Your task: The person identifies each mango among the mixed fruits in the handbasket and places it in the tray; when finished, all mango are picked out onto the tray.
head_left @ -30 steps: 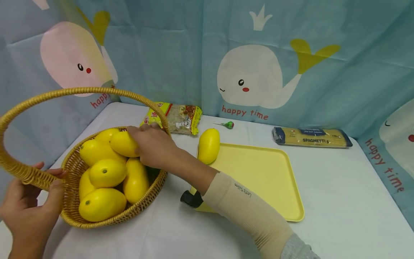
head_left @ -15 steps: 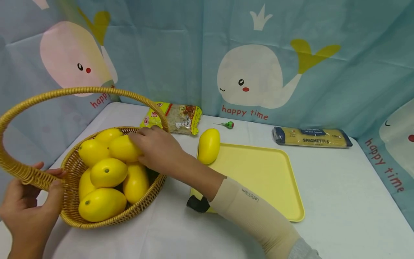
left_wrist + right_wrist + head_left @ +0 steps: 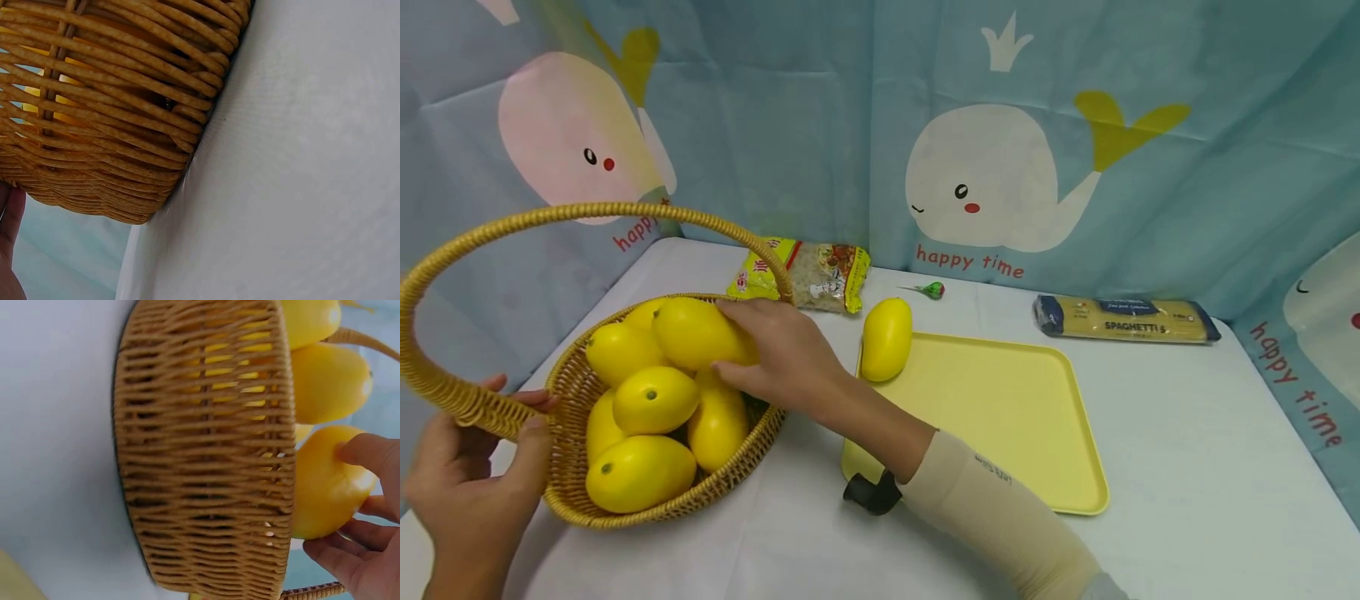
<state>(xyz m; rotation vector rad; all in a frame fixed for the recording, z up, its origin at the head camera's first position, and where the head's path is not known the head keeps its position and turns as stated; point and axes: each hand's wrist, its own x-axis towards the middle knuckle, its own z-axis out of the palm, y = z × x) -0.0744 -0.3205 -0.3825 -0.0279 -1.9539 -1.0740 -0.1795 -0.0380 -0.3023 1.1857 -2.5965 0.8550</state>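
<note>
Several yellow mangoes lie heaped in a wicker basket with a tall arched handle, at the left of the head view. With thumb and fingers my right hand grips one mango at the top of the heap, by the basket's right side. The right wrist view shows this mango between thumb and fingers, just above the rim. My left hand holds the basket where the handle meets the left rim, its thumb in front and fingers partly hidden behind. Another mango rests at the tray's far left corner.
A pale yellow tray lies right of the basket, partly under my right forearm. At the back are a bag of dried food, a green-wrapped lollipop and a spaghetti pack. A patterned curtain stands behind the white table.
My right hand has spread around the top mango, and this mango has risen slightly and shifted right. The neighbouring mangoes settled a little. My left hand stays on the basket.
</note>
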